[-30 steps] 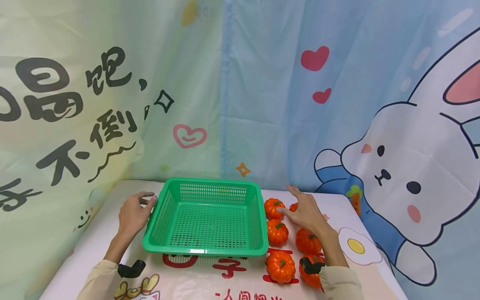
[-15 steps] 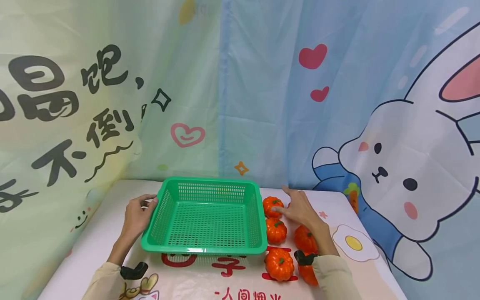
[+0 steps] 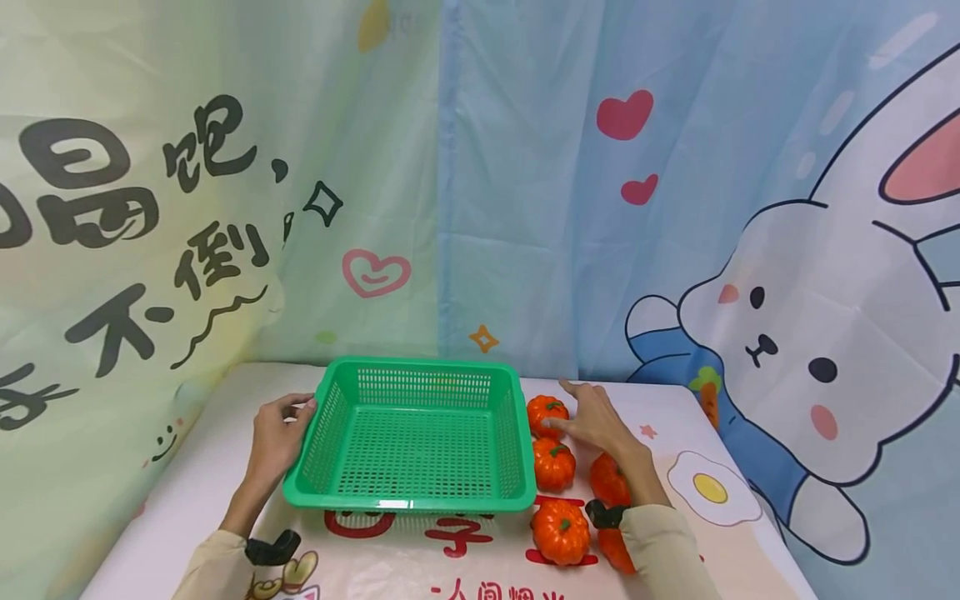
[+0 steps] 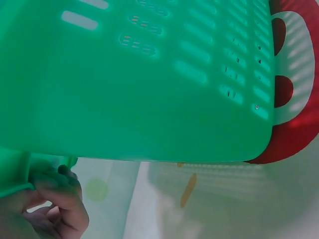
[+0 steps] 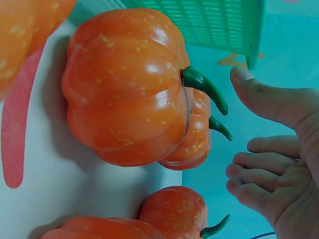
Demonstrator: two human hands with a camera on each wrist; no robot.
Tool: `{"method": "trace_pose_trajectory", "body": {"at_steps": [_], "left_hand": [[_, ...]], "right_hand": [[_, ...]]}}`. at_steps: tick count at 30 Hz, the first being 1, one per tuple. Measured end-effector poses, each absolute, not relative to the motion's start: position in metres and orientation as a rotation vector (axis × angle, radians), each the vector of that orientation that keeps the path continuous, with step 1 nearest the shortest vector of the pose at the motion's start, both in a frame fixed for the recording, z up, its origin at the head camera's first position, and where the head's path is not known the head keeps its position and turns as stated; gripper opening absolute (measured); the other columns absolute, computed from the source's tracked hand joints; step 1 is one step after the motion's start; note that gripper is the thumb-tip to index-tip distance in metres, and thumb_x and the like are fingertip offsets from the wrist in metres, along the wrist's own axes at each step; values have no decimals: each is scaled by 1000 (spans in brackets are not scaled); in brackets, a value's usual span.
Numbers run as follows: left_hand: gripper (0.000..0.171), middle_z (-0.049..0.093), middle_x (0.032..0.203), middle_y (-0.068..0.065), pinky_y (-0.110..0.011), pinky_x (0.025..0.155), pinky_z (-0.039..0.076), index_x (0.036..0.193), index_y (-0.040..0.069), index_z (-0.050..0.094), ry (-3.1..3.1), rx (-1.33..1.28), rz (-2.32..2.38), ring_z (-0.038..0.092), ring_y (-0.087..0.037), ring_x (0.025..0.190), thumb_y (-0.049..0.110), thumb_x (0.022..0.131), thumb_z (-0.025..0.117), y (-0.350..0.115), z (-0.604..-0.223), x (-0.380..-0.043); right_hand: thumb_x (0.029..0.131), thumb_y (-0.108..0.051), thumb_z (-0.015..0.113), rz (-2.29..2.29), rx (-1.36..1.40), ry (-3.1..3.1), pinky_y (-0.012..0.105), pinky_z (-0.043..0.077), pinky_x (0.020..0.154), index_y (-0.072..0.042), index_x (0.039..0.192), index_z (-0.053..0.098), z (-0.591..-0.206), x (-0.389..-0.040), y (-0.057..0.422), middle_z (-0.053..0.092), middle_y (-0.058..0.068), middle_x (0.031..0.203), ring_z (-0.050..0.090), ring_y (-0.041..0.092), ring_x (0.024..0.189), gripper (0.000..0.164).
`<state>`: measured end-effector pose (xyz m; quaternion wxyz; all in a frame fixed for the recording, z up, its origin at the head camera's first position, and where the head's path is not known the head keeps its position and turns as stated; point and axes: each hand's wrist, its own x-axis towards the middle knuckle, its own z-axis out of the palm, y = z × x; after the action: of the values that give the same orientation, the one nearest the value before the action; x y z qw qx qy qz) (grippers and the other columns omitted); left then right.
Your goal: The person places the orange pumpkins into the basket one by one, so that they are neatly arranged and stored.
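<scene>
table: pale, printed | green basket, mid-table | orange pumpkins in two columns just right of it

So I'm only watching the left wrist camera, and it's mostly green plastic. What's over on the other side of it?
Observer: The head view shows at least five orange pumpkins to the right of the green basket.
Visitor: And where's the person's other hand?
Observer: The right hand is beside the farthest visible pumpkin.
Visitor: Has it grabbed that one?
Observer: It doesn't look like it: in the right wrist view, a gap shows between its fingers and the pumpkin stems.
</scene>
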<state>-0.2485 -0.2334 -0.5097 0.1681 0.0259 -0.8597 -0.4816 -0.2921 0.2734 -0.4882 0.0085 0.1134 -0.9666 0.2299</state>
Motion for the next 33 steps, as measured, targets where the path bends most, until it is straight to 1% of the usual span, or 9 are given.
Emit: {"method": "trace_pose_trajectory", "body": {"at_steps": [8, 15, 20, 25, 33], "left_hand": [[32, 76, 100, -31, -20, 57, 53, 130, -8, 74, -2412, 112, -1431, 66, 1, 61, 15, 111, 64, -234, -513, -249], [33, 77, 98, -30, -20, 57, 54, 131, -8, 73, -2401, 120, -1467, 67, 3, 59, 17, 111, 65, -235, -515, -248], [34, 77, 98, -29, -20, 57, 54, 131, -7, 74, -2398, 121, -1482, 67, 4, 59, 18, 111, 65, -235, -516, -249], [33, 77, 97, -28, -21, 57, 54, 130, -7, 74, -2388, 118, -1478, 67, 2, 59, 18, 110, 66, -235, -517, -250], [31, 77, 100, -28, -20, 58, 53, 128, -6, 76, -2367, 119, -1482, 66, -1, 63, 17, 110, 67, -234, -520, -251]], "right_hand": [[94, -38, 86, 737, 316, -3035, 71, 45, 117, 3, 157, 54, -495, -294, 273, 60, 29, 153, 53, 52, 140, 82], [93, -37, 86, 771, 345, -3028, 69, 46, 115, 7, 156, 54, -504, -298, 273, 63, 30, 149, 55, 51, 134, 82], [93, -37, 87, 774, 328, -3035, 69, 48, 114, 6, 156, 54, -506, -301, 272, 65, 29, 148, 56, 49, 133, 83], [93, -36, 87, 758, 332, -3045, 67, 51, 111, 6, 155, 55, -508, -304, 271, 68, 28, 143, 58, 48, 129, 81], [94, -37, 87, 778, 334, -3064, 67, 51, 111, 5, 156, 55, -513, -305, 271, 67, 27, 143, 57, 45, 128, 81]]}}
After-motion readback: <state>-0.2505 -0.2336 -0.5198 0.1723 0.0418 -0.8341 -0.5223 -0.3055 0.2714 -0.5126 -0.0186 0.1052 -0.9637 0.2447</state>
